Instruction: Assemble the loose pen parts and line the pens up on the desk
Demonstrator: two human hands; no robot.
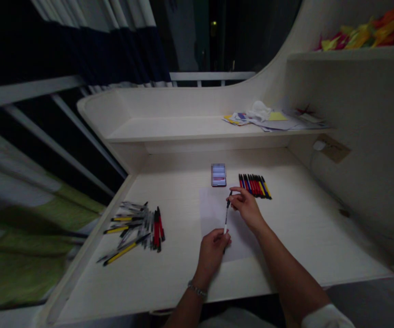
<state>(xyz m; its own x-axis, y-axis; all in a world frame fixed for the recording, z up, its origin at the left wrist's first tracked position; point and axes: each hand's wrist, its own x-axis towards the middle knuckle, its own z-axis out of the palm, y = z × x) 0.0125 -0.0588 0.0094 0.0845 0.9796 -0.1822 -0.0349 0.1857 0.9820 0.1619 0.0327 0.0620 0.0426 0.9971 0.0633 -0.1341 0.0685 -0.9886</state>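
Carefully, left hand (212,248) clamped on the lower part of a slim black-and-white plastic pen (226,219) | right hand (248,208) seemingly pinching its black upper end | pen above rectangular white paper (210,209), pale tabletop (179,177) | best keep both grips aligned.

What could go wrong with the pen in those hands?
The slim white-and-black pen held between the left hand and the right hand might slip and drop onto the flat white paper sheet. The right hand is also close to the slanted row of red, blue and yellow pens, so it might bump them crooked.
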